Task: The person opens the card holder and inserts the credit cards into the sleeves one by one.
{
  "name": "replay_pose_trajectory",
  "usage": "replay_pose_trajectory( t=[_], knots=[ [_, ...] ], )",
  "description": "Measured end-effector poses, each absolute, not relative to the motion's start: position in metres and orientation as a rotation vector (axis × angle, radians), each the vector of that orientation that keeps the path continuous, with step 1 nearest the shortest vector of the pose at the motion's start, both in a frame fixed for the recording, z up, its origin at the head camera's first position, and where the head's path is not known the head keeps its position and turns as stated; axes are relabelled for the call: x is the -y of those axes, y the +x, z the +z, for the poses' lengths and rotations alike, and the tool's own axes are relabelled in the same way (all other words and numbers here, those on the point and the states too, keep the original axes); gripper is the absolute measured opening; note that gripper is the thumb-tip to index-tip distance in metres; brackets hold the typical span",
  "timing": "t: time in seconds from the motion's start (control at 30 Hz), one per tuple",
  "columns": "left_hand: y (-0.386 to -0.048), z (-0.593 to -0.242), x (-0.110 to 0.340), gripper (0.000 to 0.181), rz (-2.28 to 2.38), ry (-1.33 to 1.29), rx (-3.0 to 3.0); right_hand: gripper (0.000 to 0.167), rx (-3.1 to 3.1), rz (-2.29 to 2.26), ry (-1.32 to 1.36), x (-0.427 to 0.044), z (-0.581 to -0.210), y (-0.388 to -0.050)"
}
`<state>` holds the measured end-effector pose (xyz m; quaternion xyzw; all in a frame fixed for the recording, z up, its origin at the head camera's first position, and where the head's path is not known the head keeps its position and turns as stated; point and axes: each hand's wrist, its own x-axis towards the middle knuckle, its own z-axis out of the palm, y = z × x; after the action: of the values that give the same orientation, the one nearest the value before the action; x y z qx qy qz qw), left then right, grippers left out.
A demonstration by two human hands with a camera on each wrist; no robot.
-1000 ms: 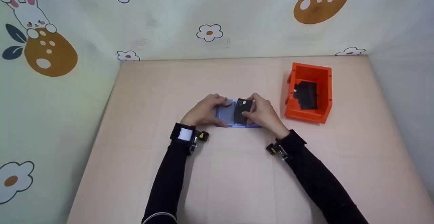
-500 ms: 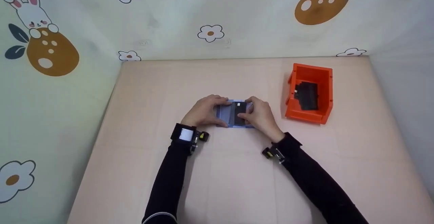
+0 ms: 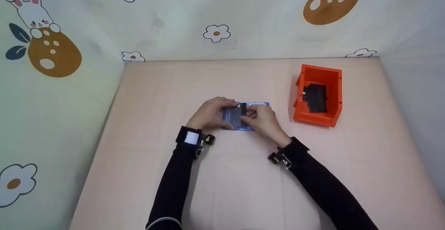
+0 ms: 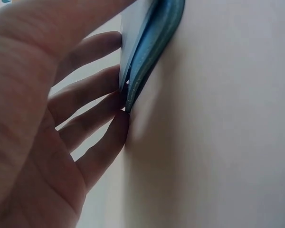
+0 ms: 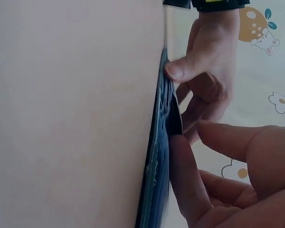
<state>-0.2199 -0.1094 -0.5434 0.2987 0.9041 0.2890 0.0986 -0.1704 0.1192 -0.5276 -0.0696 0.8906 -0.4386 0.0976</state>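
A blue card holder (image 3: 263, 103) with clear sleeves lies spread on the table. My left hand (image 3: 209, 112) holds its left end, thumb at the near edge and fingers at the far edge. A black card (image 3: 243, 109) sits mostly inside a clear sleeve, its right strip sticking out. My right hand (image 3: 265, 119) is at that strip. In the right wrist view a finger (image 5: 184, 159) touches the end of the card (image 5: 176, 107), with the thumb (image 5: 232, 139) apart from it. The left wrist view shows fingertips against the holder's edge (image 4: 156, 42).
An orange bin (image 3: 336, 96) stands to the right of the hands. Several black cards (image 3: 316, 97) lie in it. The pale table (image 3: 222, 188) meets a patterned wall cloth at the back and left.
The black card has slid left into the clear sleeve, so less of it sticks out. My right hand has moved left with it and the thumb has come off. My left hand has stayed put.
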Motion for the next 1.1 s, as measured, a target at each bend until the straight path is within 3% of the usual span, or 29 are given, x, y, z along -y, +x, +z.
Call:
replay_pose_trajectory(
  t=[0.43,0.8,0.93,1.1],
  knots=[
    [-0.220,-0.543,0.107,0.080,0.867,0.896,-2.677,0.023,-2.450,-1.378,-0.285,-0.114,-0.529,-0.170],
    [-0.220,-0.544,0.107,0.081,0.880,0.891,-2.671,0.028,-2.557,-1.299,-0.378,-0.122,-0.511,-0.174],
    [-0.220,-0.543,0.107,0.082,0.875,0.864,-2.651,0.035,-2.795,-1.320,-0.214,-0.164,-0.487,-0.190],
    [-0.219,-0.542,0.108,0.084,0.867,0.826,-2.633,0.041,-3.089,-1.172,0.215,-0.230,-0.469,-0.204]
  ],
)
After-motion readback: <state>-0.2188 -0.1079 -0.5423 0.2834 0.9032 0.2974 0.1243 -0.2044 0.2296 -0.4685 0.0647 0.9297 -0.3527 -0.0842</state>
